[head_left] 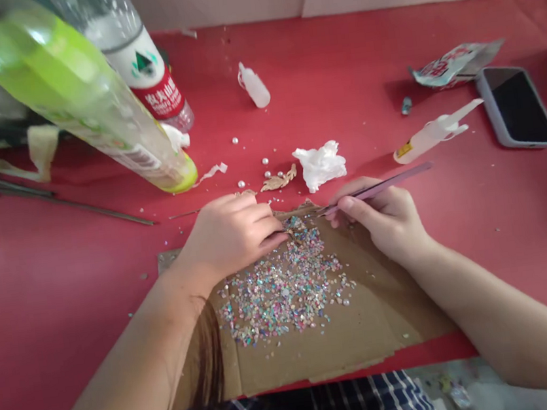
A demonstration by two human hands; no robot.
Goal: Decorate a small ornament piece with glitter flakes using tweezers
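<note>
My left hand [241, 231] is closed in a pinch at the upper edge of a heap of small glittery, multicoloured chips [278, 290]. A tiny gold-coloured piece [294, 234] shows at its fingertips, too small to name exactly. Pink tweezers [380, 186] are gripped in my right hand [386, 218], their tips pointing left, close to the left fingertips and just above the chips. Brown cardboard [353, 347] lies under the chips and both hands. Beyond the hands are a gold leaf-shaped piece [280, 179], several white pearl beads [241, 184] and a crumpled white tissue [321, 165].
On the red table [336, 59], a green-labelled bottle [94, 107] and a water bottle [155, 80] stand at the left. A small white squeeze bottle [255, 86] lies at the back. Rightward are a nozzle bottle [428, 136], a phone [519, 108] and a torn wrapper [455, 66].
</note>
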